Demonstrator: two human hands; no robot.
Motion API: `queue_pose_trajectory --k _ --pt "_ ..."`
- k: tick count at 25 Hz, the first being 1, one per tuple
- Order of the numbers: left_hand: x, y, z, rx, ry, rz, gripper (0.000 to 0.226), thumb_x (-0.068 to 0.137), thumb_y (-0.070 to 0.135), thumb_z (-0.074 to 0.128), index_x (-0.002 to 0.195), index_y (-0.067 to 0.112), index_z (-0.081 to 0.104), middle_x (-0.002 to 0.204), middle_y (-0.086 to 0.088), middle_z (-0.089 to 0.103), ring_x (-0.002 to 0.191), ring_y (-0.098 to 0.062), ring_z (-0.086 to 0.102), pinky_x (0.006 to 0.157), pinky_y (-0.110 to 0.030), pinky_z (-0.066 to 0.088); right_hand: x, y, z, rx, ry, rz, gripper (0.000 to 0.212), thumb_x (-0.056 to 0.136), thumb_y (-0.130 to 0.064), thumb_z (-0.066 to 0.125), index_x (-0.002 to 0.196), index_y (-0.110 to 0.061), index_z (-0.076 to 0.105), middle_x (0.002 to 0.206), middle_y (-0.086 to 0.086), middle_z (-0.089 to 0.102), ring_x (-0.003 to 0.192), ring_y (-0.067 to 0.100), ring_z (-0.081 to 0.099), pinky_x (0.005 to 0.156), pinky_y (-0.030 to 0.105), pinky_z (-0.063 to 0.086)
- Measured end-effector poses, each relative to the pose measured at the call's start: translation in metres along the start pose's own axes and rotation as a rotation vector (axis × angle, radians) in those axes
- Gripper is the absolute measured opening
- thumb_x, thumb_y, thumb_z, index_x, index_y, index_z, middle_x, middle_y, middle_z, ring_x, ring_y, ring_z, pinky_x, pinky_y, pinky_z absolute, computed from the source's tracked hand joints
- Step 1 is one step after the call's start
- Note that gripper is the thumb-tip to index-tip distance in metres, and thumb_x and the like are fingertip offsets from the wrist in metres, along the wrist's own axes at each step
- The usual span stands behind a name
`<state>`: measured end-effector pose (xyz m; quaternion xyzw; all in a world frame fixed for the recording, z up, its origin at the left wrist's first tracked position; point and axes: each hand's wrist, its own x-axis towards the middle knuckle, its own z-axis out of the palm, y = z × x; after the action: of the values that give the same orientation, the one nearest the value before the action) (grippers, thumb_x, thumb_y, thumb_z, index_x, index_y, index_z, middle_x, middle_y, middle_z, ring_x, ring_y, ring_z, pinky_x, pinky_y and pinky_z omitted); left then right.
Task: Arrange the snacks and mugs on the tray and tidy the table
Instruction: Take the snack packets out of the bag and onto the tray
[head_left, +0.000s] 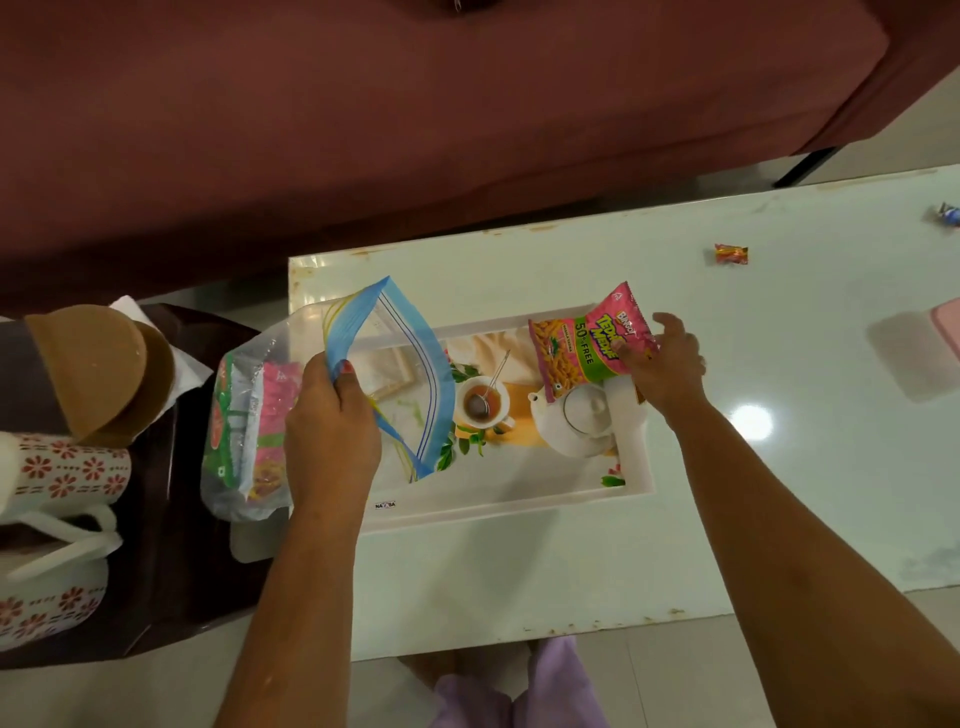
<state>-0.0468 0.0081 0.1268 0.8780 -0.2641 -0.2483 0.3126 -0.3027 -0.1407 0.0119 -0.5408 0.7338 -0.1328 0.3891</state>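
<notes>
Inside, zip bag (249, 421) holds seemingly snack packets (267, 415).

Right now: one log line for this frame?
left hand: holds zip bag open | right hand: holds pink snack packet over tray | mugs: off tray

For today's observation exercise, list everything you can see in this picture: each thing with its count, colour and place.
tray: one, white with a printed tea picture, on the table's left part
table: one, pale glossy top, centre and right
snack packet: one, pink and green, held over the tray's right end
zip bag: one, clear with a blue top, more packets inside, held over the tray's left end
candies: two, one orange-red, one bluish at the right edge, far side of the table
mugs: two, white with red flowers, far left
lids: two, brown, above the mugs
sofa: one, maroon, top
left hand: grips the zip bag
right hand: grips the snack packet
</notes>
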Motion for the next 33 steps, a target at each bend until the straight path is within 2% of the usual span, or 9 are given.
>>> queue_pose_trajectory --k 3,5,9,13,18,21,25,27,33 --pt "-0.007 -0.001 -0.012 -0.012 -0.023 -0.011 0.031 0.1 0.034 0.033 0.121 0.018 0.049 0.098 -0.005 0.058 0.095 -0.028 0.06 0.083 -0.053 0.054 -0.033 -0.03 0.003 -0.006 0.237 -0.108 0.047 0.085 -0.021 0.062 0.128 -0.011 0.048 0.126 0.016 0.052 0.117 0.034 0.048 0.097 0.038 0.034" --pt "-0.012 -0.003 -0.023 -0.004 -0.018 -0.019 0.03 0.1 0.033 0.033 0.119 0.016 0.05 0.097 -0.004 0.057 0.096 -0.029 0.06 0.084 -0.052 0.053 -0.068 -0.07 0.02 0.065 0.223 -0.293 0.03 0.085 -0.013 0.058 0.115 -0.008 0.06 0.114 0.014 0.061 0.106 0.027 0.055 0.091 0.029 0.038" --pt "-0.018 -0.015 -0.051 0.028 0.058 -0.022 0.03 0.099 0.027 0.036 0.113 0.008 0.054 0.094 -0.009 0.061 0.089 -0.028 0.058 0.071 -0.035 0.046 -0.15 -0.154 0.073 0.182 -0.315 -0.621 0.018 0.087 -0.01 0.057 0.1 -0.012 0.069 0.097 0.006 0.07 0.078 0.011 0.061 0.073 0.018 0.044" --pt "-0.019 -0.03 -0.082 0.009 0.086 0.026 0.024 0.097 0.019 0.039 0.105 0.006 0.057 0.082 -0.001 0.055 0.074 -0.018 0.051 0.058 -0.025 0.035 -0.189 -0.189 0.141 -0.194 -0.604 -0.729 0.028 0.089 -0.01 0.053 0.116 -0.01 0.06 0.11 0.012 0.066 0.097 0.026 0.061 0.081 0.031 0.048" --pt "-0.021 -0.04 -0.097 -0.063 0.065 0.049 0.027 0.098 0.019 0.039 0.116 0.008 0.056 0.095 -0.009 0.064 0.088 -0.025 0.061 0.074 -0.037 0.05 -0.179 -0.197 0.19 -0.46 -0.558 -0.495 0.058 0.085 -0.024 0.062 0.133 -0.006 0.035 0.127 0.016 0.051 0.117 0.033 0.052 0.092 0.036 0.044" --pt "-0.019 -0.044 -0.096 -0.103 0.02 0.044 0.029 0.099 0.02 0.038 0.121 0.009 0.055 0.104 -0.01 0.065 0.094 -0.023 0.063 0.079 -0.035 0.053 -0.173 -0.194 0.213 -0.438 -0.52 -0.369 0.054 0.084 -0.028 0.064 0.128 -0.006 0.041 0.125 0.014 0.053 0.115 0.029 0.054 0.09 0.033 0.045" --pt "-0.015 -0.045 -0.087 -0.058 -0.017 0.063 0.036 0.099 0.025 0.037 0.129 0.01 0.05 0.11 -0.01 0.065 0.1 -0.023 0.063 0.078 -0.029 0.05 -0.168 -0.182 0.219 -0.455 -0.522 -0.375 0.027 0.093 -0.026 0.047 0.085 -0.004 0.058 0.093 0.014 0.064 0.104 0.033 0.06 0.074 0.032 0.039" --pt "-0.014 -0.042 -0.084 -0.049 -0.045 0.082 0.037 0.099 0.026 0.037 0.132 0.014 0.047 0.11 -0.01 0.065 0.1 -0.023 0.063 0.08 -0.032 0.054 -0.165 -0.181 0.208 -0.38 -0.504 -0.336 0.033 0.091 -0.025 0.049 0.061 -0.012 0.045 0.08 0.014 0.06 0.098 0.035 0.061 0.068 0.03 0.035" --pt "-0.005 -0.038 -0.078 0.013 -0.031 0.07 0.039 0.099 0.031 0.037 0.135 0.019 0.043 0.108 -0.004 0.066 0.091 -0.014 0.064 0.069 -0.028 0.052 -0.171 -0.194 0.15 -0.294 -0.252 -0.612 0.017 0.092 -0.013 0.045 0.1 -0.006 0.058 0.1 0.017 0.057 0.092 0.033 0.057 0.07 0.03 0.036"
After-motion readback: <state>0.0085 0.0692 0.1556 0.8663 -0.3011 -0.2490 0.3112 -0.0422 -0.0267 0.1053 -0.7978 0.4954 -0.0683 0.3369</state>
